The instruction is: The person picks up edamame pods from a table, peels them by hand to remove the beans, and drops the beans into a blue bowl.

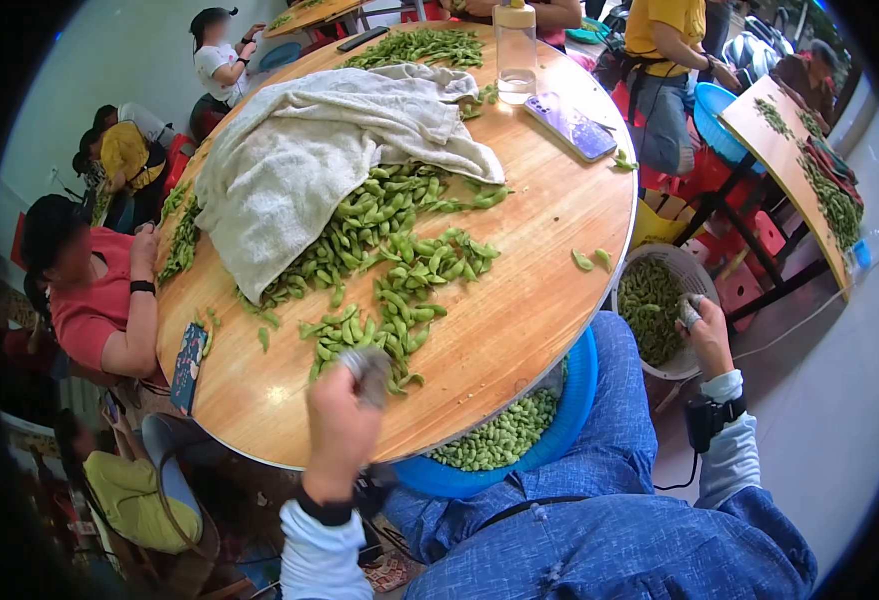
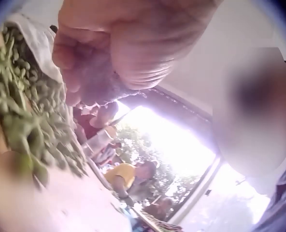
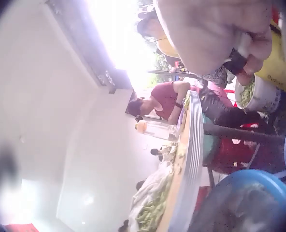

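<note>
My left hand [image 1: 345,415] is over the near edge of the round wooden table [image 1: 520,300], blurred, beside loose green soybean pods [image 1: 400,310]. Its fingers curl inward in the left wrist view, with a grey covering [image 2: 97,79] on them; whether they hold a pod I cannot tell. My right hand [image 1: 706,335] is over a white basket [image 1: 620,280] of green pods, its wrapped fingertips [image 1: 693,305] loosely bent at the rim. Shelled green beans [image 1: 505,430] fill a blue basin [image 1: 588,385] below the table edge by my lap.
A pale towel [image 1: 290,160] covers much of the pod heap. A clear bottle [image 1: 516,55], a purple phone [image 1: 572,127] and a patterned phone case [image 1: 189,368] lie about the table. A person in red [image 1: 100,290] sits at the left. Another table [image 1: 790,160] bears pods at the right.
</note>
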{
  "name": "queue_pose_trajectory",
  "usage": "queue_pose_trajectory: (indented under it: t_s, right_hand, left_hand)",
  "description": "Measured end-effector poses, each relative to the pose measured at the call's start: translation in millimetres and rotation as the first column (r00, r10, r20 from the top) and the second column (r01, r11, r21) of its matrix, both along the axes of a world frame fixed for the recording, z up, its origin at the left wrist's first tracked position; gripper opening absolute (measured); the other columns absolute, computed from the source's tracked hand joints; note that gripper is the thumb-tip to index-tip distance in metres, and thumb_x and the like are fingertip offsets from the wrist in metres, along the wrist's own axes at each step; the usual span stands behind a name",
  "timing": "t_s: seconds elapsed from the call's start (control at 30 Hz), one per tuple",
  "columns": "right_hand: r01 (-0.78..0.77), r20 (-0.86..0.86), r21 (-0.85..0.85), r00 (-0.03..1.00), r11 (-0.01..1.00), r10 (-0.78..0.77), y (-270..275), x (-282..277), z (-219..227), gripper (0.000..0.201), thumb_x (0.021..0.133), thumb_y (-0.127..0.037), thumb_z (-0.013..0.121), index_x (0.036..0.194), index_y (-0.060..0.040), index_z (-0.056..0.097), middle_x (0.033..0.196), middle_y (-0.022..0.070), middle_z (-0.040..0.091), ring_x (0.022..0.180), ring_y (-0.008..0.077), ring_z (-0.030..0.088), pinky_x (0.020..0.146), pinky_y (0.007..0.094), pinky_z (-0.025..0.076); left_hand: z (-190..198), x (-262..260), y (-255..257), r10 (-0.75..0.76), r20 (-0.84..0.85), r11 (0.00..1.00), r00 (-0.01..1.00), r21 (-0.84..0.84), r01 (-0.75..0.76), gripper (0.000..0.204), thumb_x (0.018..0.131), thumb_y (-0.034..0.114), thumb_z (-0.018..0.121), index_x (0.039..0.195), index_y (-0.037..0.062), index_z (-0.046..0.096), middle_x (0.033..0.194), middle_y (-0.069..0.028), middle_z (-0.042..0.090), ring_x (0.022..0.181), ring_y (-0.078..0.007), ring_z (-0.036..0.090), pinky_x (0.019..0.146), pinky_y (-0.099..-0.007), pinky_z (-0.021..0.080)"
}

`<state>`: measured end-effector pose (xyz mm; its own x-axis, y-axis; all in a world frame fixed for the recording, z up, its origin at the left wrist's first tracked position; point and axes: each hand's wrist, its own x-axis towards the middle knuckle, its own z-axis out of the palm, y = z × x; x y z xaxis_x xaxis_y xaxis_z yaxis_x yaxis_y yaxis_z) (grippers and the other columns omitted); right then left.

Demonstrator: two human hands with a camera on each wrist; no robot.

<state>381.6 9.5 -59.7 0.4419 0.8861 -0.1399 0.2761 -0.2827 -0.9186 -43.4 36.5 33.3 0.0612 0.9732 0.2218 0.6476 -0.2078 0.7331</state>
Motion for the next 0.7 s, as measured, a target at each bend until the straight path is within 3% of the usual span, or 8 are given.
queue_pose_trajectory:
  t_s: [0.07,0.17,0.27,0.4,0.47,0.53,0.63,0.7]
  right_hand:
    - [0.017,-0.13,-0.047,0.991,0.999,-0.023,-5,-14,3,0.01,0.083,-0.012,0.05,0.084,-0.0027,0.053,0.063,-0.0014,0.05,0.053,0.0056,0.046,0.046,0.0186,0.035]
    - [-0.115,-0.214,0.036,0.97,0.993,0.12,-4,-42,10,0.011,0.084,-0.013,0.053,0.084,-0.0019,0.054,0.069,-0.0007,0.052,0.06,0.0062,0.047,0.052,0.019,0.038]
    - [-0.252,-0.226,0.09,0.937,0.964,0.266,0,-65,20,0.011,0.084,-0.01,0.053,0.086,0.0,0.055,0.073,-0.0001,0.054,0.066,0.007,0.048,0.06,0.0205,0.04]
    - [-0.406,-0.181,0.16,0.884,0.9,0.431,7,-97,41,0.012,0.083,-0.007,0.054,0.091,0.0025,0.055,0.078,0.0021,0.056,0.074,0.0087,0.051,0.067,0.0227,0.042]
    - [-0.476,-0.169,0.224,0.84,0.85,0.515,11,-116,49,0.013,0.083,-0.007,0.054,0.091,0.0028,0.055,0.077,0.0021,0.056,0.073,0.0091,0.052,0.066,0.0231,0.044]
    - [-0.493,-0.36,0.184,0.771,0.85,0.525,12,-136,62,0.013,0.083,-0.007,0.055,0.091,0.0034,0.056,0.075,0.0018,0.057,0.072,0.0106,0.055,0.064,0.0233,0.045]
    - [-0.606,-0.107,0.294,0.747,0.739,0.656,19,-156,59,0.014,0.081,-0.007,0.056,0.09,0.0027,0.057,0.076,0.0085,0.061,0.07,0.0147,0.057,0.063,0.0268,0.046]
    - [-0.654,-0.022,0.321,0.718,0.685,0.696,19,-168,63,0.015,0.081,-0.008,0.056,0.091,0.0027,0.057,0.076,0.0129,0.06,0.069,0.0178,0.058,0.063,0.029,0.046]
  left_hand:
    - [-6,-15,31,0.092,0.007,0.994,0.996,-0.064,-0.091,0.012,0.074,0.005,0.06,0.083,-0.0019,0.059,0.067,-0.0136,0.061,0.06,-0.0252,0.06,0.054,-0.0317,0.045]
    - [-23,-28,65,0.024,-0.265,0.999,0.964,0.032,-0.017,0.013,0.072,0.008,0.061,0.079,-0.0023,0.057,0.065,-0.0184,0.058,0.059,-0.032,0.058,0.054,-0.0365,0.043]
    - [-27,-25,68,-0.113,-0.387,0.987,0.915,-0.151,0.058,0.016,0.07,0.006,0.064,0.08,-0.0034,0.057,0.067,-0.0165,0.059,0.059,-0.0242,0.058,0.055,-0.031,0.044]
    - [-31,-26,67,-0.146,-0.433,0.989,0.89,-0.078,0.124,0.016,0.069,0.005,0.062,0.083,-0.0013,0.057,0.067,-0.0181,0.058,0.062,-0.0307,0.058,0.055,-0.0351,0.044]
    - [-27,-25,65,-0.163,-0.542,0.986,0.825,-0.066,0.151,0.017,0.069,0.007,0.062,0.084,0.0008,0.058,0.067,-0.0176,0.058,0.063,-0.0325,0.057,0.056,-0.038,0.043]
    - [-21,-21,66,-0.175,-0.609,0.984,0.773,-0.081,0.159,0.017,0.068,0.008,0.061,0.085,0.0028,0.059,0.067,-0.0173,0.057,0.065,-0.0341,0.056,0.057,-0.0403,0.043]
    - [-9,-13,60,-0.207,-0.672,0.978,0.711,-0.164,0.13,0.019,0.068,0.012,0.062,0.086,0.0055,0.06,0.07,-0.0175,0.058,0.069,-0.0359,0.056,0.06,-0.0419,0.043]
    - [-7,-14,51,-0.243,-0.642,0.969,0.727,-0.19,0.156,0.019,0.069,0.012,0.061,0.087,0.0053,0.059,0.071,-0.018,0.058,0.07,-0.0361,0.056,0.06,-0.042,0.043]
